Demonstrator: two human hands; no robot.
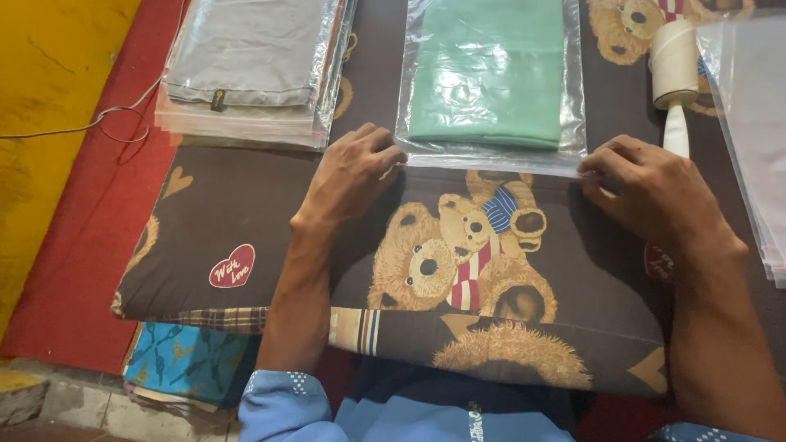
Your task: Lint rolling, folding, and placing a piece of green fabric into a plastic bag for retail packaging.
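In the head view, a clear plastic bag (491, 82) holding a folded green cloth (487, 69) lies at twelve o'clock on a brown cushion (246, 213) printed with teddy bears. The left hand (352, 172) rests at ten o'clock of the picture's middle, its fingers curled and pressing the near left corner of the bag's open edge, pinching the plastic against the cushion. The right hand (651, 192) sits at two o'clock, fingers bent and closed on the near right corner of the same edge. A white lint roller (675, 74) lies just beyond the right hand, at one o'clock, its handle pointing toward the knuckles. A stack of bagged grey cloth (246, 65) lies at eleven o'clock, near the green one but apart from it. More clear bags (757, 123) sit at the three o'clock edge. A red mat (90, 229) shows at nine o'clock beneath the cushion.
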